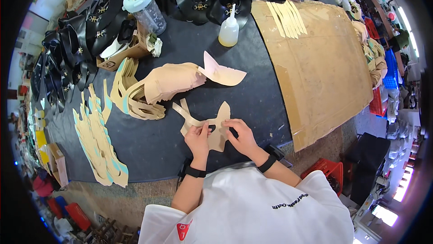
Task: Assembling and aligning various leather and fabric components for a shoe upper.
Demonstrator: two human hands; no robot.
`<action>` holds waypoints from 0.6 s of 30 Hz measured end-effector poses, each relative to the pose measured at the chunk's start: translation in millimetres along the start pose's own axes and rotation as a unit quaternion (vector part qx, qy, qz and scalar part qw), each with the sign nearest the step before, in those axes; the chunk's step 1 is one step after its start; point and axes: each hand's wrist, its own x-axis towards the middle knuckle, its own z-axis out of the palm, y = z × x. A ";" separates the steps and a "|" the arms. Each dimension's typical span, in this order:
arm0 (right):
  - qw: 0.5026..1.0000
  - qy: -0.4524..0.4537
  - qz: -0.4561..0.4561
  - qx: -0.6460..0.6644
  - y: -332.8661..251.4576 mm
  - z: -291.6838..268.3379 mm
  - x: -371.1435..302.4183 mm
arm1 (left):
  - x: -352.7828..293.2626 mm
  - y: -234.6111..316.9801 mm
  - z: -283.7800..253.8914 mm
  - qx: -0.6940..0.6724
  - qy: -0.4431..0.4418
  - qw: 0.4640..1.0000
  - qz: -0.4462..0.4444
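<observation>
Near the front edge of the dark table, both my hands are on beige cut-out shoe pieces. My left hand point(197, 139) is closed, thumb and finger pinching a curved beige strap piece point(186, 115) where it meets a wider piece. My right hand point(242, 136) grips the right edge of that wider beige shoe piece point(218, 142), which has a pointed top. Whether the two pieces are joined cannot be made out. Just beyond lies a fanned stack of pinkish-beige pieces point(169, 81), with a loose curved piece point(223, 72) at its right end.
Layered beige strips with light-blue edges point(100, 140) lie left. A glue bottle point(229, 31), a lidded tumbler point(151, 16) and a small carton point(131, 54) stand farther back. Black shoe uppers point(194, 0) line the far edge. Cardboard point(320, 72) at right bears thin strips point(288, 18).
</observation>
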 end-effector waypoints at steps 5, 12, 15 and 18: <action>0.998 -0.013 -0.041 -0.039 -2.1 -2.2 1.2 | -2.7 -6.2 5.2 -0.019 0.016 0.999 0.034; 0.978 -0.048 -0.118 -0.163 -1.8 -1.3 -0.7 | -6.0 0.8 6.4 0.004 0.021 0.999 0.046; 0.958 -0.052 -0.150 -0.237 -8.2 3.2 -0.2 | -5.7 -2.0 6.8 0.010 0.024 0.998 0.058; 0.939 -0.058 -0.175 -0.291 -18.5 8.1 5.8 | -4.8 -6.1 6.9 0.022 0.031 0.996 0.079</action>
